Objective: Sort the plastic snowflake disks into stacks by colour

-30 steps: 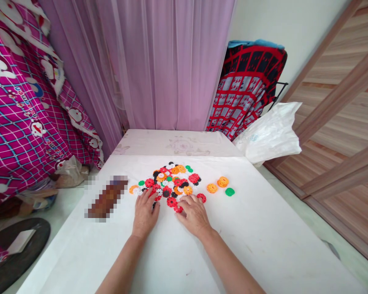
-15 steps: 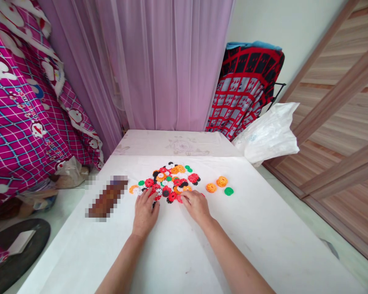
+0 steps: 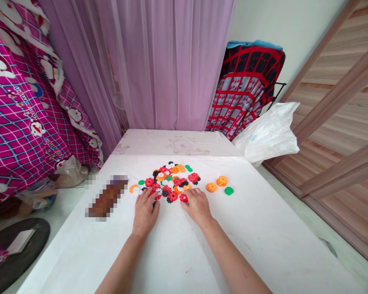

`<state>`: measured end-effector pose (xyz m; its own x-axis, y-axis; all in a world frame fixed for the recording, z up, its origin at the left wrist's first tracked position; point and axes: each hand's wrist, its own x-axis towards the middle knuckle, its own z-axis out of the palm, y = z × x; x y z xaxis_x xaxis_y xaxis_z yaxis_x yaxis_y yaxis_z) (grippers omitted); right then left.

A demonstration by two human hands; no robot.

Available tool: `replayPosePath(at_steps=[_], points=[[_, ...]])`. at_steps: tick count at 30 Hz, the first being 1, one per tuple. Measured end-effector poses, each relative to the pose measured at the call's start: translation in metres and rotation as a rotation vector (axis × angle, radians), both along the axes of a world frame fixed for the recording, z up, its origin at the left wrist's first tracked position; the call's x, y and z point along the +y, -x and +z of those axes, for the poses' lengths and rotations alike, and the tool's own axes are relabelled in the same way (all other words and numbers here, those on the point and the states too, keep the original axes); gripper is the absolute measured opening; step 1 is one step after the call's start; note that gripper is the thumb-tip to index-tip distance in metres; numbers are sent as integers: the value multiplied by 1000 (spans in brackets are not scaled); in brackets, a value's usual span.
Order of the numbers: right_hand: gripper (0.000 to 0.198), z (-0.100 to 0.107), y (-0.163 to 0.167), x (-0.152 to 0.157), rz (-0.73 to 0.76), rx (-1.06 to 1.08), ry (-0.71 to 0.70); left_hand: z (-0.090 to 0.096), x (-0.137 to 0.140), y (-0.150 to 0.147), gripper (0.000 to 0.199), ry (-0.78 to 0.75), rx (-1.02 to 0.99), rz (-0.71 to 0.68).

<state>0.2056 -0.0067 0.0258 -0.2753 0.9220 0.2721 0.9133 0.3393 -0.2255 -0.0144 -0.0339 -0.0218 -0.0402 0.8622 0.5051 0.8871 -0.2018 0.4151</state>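
- Right hand and red flower-shaped disc had both shifted slightly toward the right in the head view since half a second earlier; the left hand had barely stirred.
- That right hand was loosely curved, its thumb side against the red disc at the heap's near edge; whether it truly gripped the disc was not possible to tell.
- The left hand lay relaxed, fingers a little spread over the heap's near left edge and thumb apart, with no hold visible.
- The heap of flower-shaped discs, red, orange, white, black and green, overlapped mid-bench; orange discs and a green disc sat apart, beyond the right hand.
- Good handling seemed to call for a light thumb-and-finger pinch on one rim, since scalloped edges could catch on neighbours.
- Steady, gentle left fingers would probably have kept the overlapping pieces from sliding.
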Motion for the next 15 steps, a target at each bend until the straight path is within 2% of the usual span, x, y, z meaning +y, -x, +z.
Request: replayPosePath(at_steps=[9, 15], points=[[30, -11, 6, 5, -77, 60, 46, 0, 1, 1, 32, -1, 4, -4], [30, -11, 3, 5, -57, 122, 15, 0, 0, 1, 32, 2, -9, -1]])
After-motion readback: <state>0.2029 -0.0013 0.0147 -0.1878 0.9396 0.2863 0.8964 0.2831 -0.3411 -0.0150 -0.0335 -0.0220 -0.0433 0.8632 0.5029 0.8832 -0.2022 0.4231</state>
